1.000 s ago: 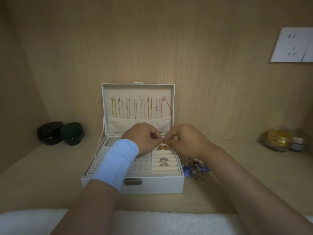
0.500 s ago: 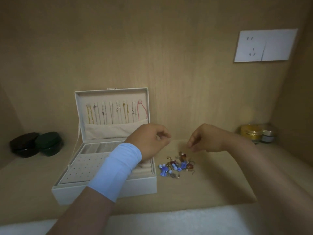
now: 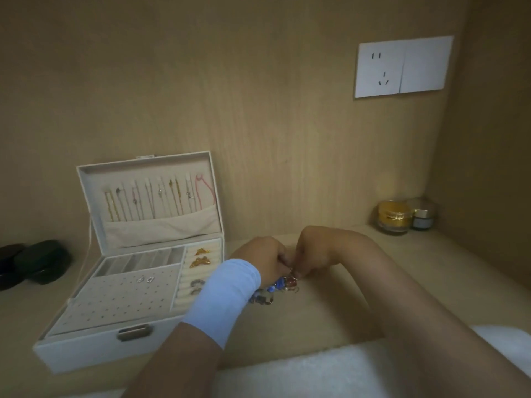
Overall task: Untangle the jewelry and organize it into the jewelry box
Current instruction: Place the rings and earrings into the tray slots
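Note:
The white jewelry box (image 3: 94, 350) stands open at the left, with necklaces (image 3: 156, 201) hanging in its lid. Two gold butterfly rings (image 3: 200, 261) and two silver rings (image 3: 196, 286) sit in its ring rolls, and a pair of small studs (image 3: 145, 280) on the perforated pad. A tangled cluster of blue and red beaded earrings (image 3: 280, 285) lies on the shelf right of the box. My left hand (image 3: 265, 261), with a light blue wristband, and my right hand (image 3: 314, 252) meet above the cluster, fingertips pinching its top.
Two dark round cases (image 3: 31, 264) sit at the far left. A gold jar (image 3: 393, 216) and a smaller grey jar (image 3: 422, 218) stand in the back right corner. A white wall socket (image 3: 402, 67) is on the back panel. A white cloth (image 3: 301, 372) lies along the front edge.
Both hands left the ring rolls, where a gold butterfly ring now sits, moved right and came down together onto the beaded earring cluster. The view has turned right.

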`<control>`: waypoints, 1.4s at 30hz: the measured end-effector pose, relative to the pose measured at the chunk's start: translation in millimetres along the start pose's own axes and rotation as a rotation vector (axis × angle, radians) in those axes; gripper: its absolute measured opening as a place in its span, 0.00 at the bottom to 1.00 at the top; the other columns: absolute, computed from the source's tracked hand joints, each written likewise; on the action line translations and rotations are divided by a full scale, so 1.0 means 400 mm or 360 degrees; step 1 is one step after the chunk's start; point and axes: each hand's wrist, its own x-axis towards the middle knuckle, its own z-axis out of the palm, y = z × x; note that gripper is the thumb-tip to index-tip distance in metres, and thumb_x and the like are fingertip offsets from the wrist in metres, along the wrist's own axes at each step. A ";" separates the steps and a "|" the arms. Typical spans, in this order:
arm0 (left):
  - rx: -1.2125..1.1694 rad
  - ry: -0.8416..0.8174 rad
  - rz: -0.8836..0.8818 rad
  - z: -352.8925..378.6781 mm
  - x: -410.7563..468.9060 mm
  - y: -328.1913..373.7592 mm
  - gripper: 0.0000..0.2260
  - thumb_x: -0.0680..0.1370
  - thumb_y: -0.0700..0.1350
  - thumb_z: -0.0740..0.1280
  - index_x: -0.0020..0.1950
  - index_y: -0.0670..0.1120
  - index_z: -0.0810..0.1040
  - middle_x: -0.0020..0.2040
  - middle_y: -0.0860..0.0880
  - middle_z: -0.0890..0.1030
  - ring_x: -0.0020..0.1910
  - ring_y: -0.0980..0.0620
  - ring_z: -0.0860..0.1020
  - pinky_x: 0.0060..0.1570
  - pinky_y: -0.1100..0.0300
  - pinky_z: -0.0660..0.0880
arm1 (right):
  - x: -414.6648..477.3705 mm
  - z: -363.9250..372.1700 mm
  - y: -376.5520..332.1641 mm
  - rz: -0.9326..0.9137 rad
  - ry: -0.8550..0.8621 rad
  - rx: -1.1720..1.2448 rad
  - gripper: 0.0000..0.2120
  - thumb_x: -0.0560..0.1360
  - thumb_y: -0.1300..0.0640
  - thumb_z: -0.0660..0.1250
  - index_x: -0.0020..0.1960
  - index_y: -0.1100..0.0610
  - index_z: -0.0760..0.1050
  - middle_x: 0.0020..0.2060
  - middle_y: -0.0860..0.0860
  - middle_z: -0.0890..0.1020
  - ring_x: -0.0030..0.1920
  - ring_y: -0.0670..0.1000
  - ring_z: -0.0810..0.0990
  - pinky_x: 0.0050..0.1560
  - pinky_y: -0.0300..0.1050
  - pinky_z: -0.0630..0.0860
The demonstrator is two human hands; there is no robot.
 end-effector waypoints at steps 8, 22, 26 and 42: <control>-0.0027 -0.0103 -0.0008 0.002 -0.002 -0.012 0.08 0.76 0.47 0.69 0.52 0.57 0.84 0.46 0.54 0.85 0.41 0.54 0.83 0.52 0.58 0.80 | -0.024 -0.024 0.004 0.0097 -0.0118 0.0102 0.10 0.70 0.52 0.72 0.50 0.55 0.84 0.34 0.50 0.80 0.32 0.51 0.74 0.27 0.37 0.65; -0.0282 0.0074 0.0015 -0.020 -0.002 -0.026 0.10 0.76 0.44 0.68 0.56 0.54 0.82 0.53 0.55 0.82 0.54 0.55 0.80 0.60 0.59 0.74 | -0.039 -0.035 0.005 -0.0067 -0.0025 0.0112 0.06 0.72 0.49 0.75 0.45 0.51 0.86 0.26 0.45 0.79 0.28 0.45 0.76 0.29 0.37 0.69; -0.0559 0.0110 0.0041 -0.040 -0.013 -0.028 0.09 0.74 0.43 0.68 0.48 0.57 0.82 0.46 0.54 0.85 0.46 0.54 0.83 0.54 0.57 0.79 | -0.057 -0.055 -0.004 -0.0181 0.0012 0.0423 0.04 0.76 0.55 0.71 0.43 0.50 0.85 0.33 0.43 0.85 0.29 0.44 0.78 0.26 0.37 0.65; -0.1234 0.0542 -0.0088 -0.158 -0.102 -0.132 0.05 0.72 0.44 0.75 0.46 0.47 0.84 0.40 0.48 0.86 0.34 0.55 0.78 0.27 0.69 0.70 | -0.065 -0.028 -0.151 -0.0392 0.0337 0.1595 0.10 0.70 0.56 0.79 0.50 0.56 0.86 0.44 0.55 0.87 0.26 0.46 0.73 0.25 0.38 0.64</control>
